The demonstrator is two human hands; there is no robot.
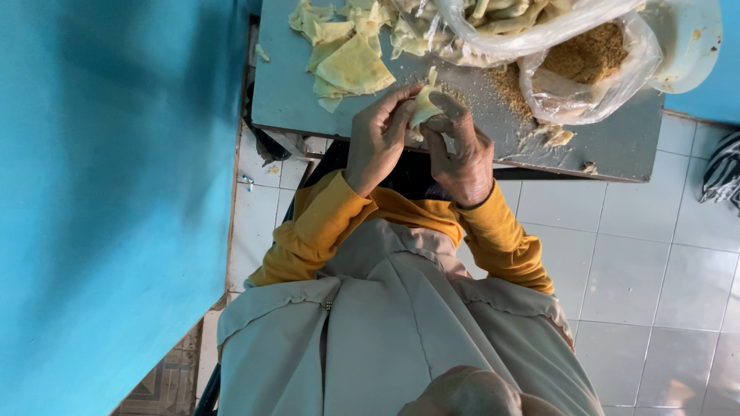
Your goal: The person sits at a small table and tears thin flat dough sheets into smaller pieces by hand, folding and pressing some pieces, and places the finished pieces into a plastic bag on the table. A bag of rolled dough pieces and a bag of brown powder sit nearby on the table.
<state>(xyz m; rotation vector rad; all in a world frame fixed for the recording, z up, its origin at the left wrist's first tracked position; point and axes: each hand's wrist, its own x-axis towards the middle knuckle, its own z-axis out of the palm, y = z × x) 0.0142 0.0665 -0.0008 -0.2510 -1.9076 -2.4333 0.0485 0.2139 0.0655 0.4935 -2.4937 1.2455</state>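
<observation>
I see two hands meeting in the upper middle of the frame, at the near edge of the grey flat table (pixel 609 146). The left hand (pixel 375 139) and the right hand (pixel 465 154) are both closed around one small folded piece of pale yellow dough (pixel 423 105), fingers pinching it from each side. Just above the hands, to the upper left, lies a pile of thin yellow dough sheets (pixel 351 58). To the upper right sits a clear plastic bag of brown crumbs (pixel 590 58), with loose crumbs spilled on the table beside it. A bright blue wall (pixel 108 192) fills the left side.
</observation>
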